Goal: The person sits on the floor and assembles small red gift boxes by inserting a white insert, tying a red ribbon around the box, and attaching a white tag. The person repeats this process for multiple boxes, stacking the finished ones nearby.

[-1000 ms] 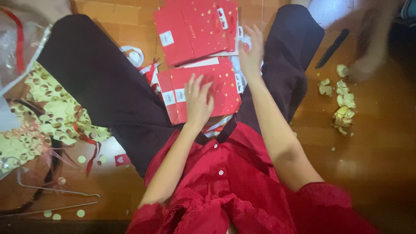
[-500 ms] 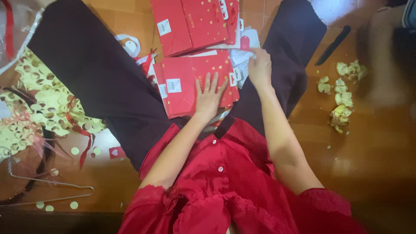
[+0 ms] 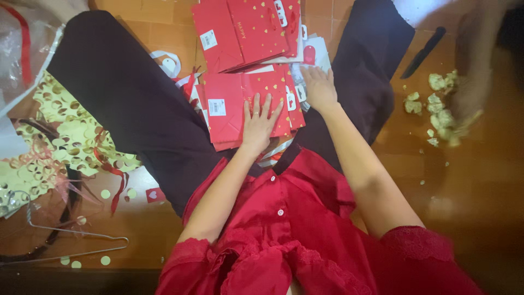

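Left hand [image 3: 258,123] lies flat, fingers spread, gripping nothing, pressing the stack of flat red paper gift bags [image 3: 234,106] between the legs. Right hand [image 3: 319,87] rests open-palmed at the stack's right edge. Gold punched paper sheets [image 3: 65,131] lie left of the stack; crumpled pale scraps [image 3: 439,101] lie right.

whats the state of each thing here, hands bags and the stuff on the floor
left hand: open, fingers spread, flat on the near red bag
right hand: palm down on the white tags beside the bags
near red paper bags: folded flat, stacked
far red paper bags: folded flat, fanned in a pile
gold punched sheets: full of holes, lying loose
wire hanger: lying flat on the floor
crumpled gold scraps: scattered
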{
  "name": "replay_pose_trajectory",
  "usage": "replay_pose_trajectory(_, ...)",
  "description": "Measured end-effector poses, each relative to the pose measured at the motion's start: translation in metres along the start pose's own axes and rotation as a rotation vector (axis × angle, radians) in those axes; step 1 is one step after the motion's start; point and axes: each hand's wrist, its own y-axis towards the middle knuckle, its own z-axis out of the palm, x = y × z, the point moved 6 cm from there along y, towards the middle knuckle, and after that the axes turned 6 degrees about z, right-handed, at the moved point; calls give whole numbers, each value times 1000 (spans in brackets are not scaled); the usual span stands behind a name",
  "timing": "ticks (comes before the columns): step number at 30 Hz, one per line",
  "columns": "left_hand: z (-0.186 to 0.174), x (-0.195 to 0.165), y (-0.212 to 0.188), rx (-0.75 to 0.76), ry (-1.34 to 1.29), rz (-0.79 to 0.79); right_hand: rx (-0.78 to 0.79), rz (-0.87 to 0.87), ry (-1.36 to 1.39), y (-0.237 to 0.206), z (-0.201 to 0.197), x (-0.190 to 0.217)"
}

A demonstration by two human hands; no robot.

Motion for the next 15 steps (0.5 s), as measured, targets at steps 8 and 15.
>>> replay_pose_trajectory(8,-34,45,6,-146,-683,-2,-307,-76,407,-7,-37,34)
replay_pose_trajectory(15,13,69,-17,-306,-881,-386,-362,-269,606,0,-69,149)
